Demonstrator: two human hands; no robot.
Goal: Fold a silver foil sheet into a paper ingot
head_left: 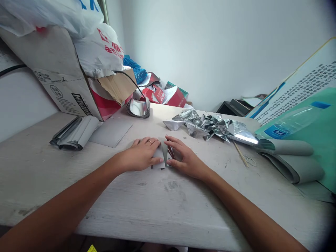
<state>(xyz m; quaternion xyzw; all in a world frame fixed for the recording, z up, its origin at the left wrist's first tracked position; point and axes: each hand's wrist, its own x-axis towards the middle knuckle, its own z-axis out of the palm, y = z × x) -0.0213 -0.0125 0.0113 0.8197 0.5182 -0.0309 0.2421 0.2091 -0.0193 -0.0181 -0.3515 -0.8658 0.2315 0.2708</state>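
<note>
A small piece of folded foil paper (159, 161), grey on one face and shiny silver on the other, lies on the table between my hands. My left hand (144, 154), with a ring on one finger, rests over its left part, the thumb along the near edge. My right hand (185, 158) curves around the right part, thumb near and fingers at the far edge. A slanted fold stands up a little between them. Beyond my right hand lies a pile of folded silver foil shapes (207, 124). My palms hide part of the paper.
Bent stacks of grey foil sheets lie at left (78, 134) and right (294, 162). A flat grey sheet (112, 133), a curled silver roll (138, 107), a thin stick (240, 154) and a plastic bottle (296, 120) surround the work spot. A cardboard box (57, 77) stands at left.
</note>
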